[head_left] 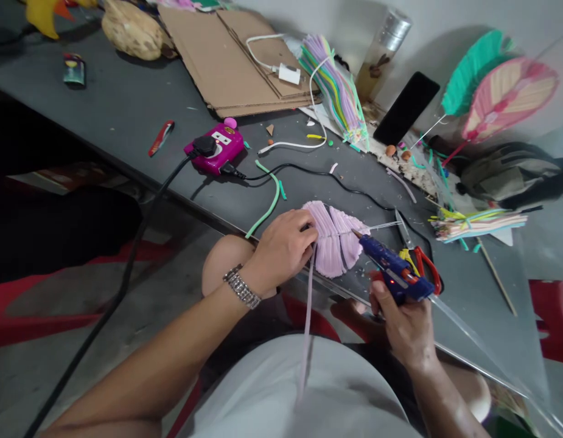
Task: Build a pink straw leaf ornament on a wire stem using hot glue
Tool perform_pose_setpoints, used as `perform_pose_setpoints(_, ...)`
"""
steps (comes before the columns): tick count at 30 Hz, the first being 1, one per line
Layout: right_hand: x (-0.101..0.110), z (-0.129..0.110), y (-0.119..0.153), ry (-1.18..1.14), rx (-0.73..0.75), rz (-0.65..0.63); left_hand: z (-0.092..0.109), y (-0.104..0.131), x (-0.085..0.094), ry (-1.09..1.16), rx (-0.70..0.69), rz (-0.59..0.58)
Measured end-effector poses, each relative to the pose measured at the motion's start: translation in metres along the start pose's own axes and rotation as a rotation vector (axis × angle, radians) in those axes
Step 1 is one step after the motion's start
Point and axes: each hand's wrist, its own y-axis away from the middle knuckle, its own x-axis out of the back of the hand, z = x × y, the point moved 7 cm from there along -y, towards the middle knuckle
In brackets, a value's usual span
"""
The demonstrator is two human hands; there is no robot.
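A pale purple leaf (327, 240) made of pipe-cleaner strips lies at the table's front edge, with wire stems sticking out to its right. My left hand (285, 246), a metal watch on its wrist, has its fingers closed on the leaf's left end. From there a loose purple strip (309, 304) hangs down over my shirt. In my right hand (406, 322) is a blue glue gun (393, 267), its nozzle over the leaf's right part. A clear glue stick (473, 334) extends from the gun's back.
Red-handled scissors (428, 267) lie just behind the glue gun. A pink power socket (215, 149), black cables, a green strip (274, 204) and cardboard (244, 61) are farther left. Pipe-cleaner bundles (333, 91), a phone (406, 107) and finished leaves (509, 100) stand or lie toward the wall.
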Motion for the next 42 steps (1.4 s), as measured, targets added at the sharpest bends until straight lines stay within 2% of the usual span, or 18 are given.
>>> perform_pose_setpoints(4,0.008,0.004,-0.003,-0.204,-0.051,0.014,-0.002,0.003,0.003,0.061,0.011,0.059)
perform_pose_setpoints(8,0.017,0.012,-0.005,-0.296,-0.053,0.048,-0.002,0.007,0.004,0.076,0.000,0.113)
perform_pose_setpoints(10,0.021,0.017,-0.006,-0.309,-0.052,0.055,-0.001,0.008,0.003,0.045,-0.025,0.083)
perform_pose_setpoints(16,0.024,0.026,-0.005,-0.327,-0.061,0.040,0.002,0.000,0.002,-0.116,-0.081,-0.118)
perform_pose_setpoints(23,0.023,0.034,-0.010,-0.465,-0.133,0.042,0.008,0.004,0.006,-0.202,-0.022,-0.167)
perform_pose_setpoints(28,0.016,0.039,-0.014,-0.538,-0.199,-0.013,0.010,0.017,0.005,-0.206,0.102,-0.092)
perform_pose_setpoints(33,0.013,0.039,-0.013,-0.524,-0.167,-0.029,0.008,0.024,0.002,-0.194,0.162,-0.074)
perform_pose_setpoints(37,0.018,0.043,-0.014,-0.468,-0.120,0.017,0.008,0.025,0.000,-0.202,0.164,-0.065)
perform_pose_setpoints(42,0.036,0.059,-0.027,-0.405,-0.087,0.103,0.008,0.025,-0.001,-0.221,0.157,-0.032)
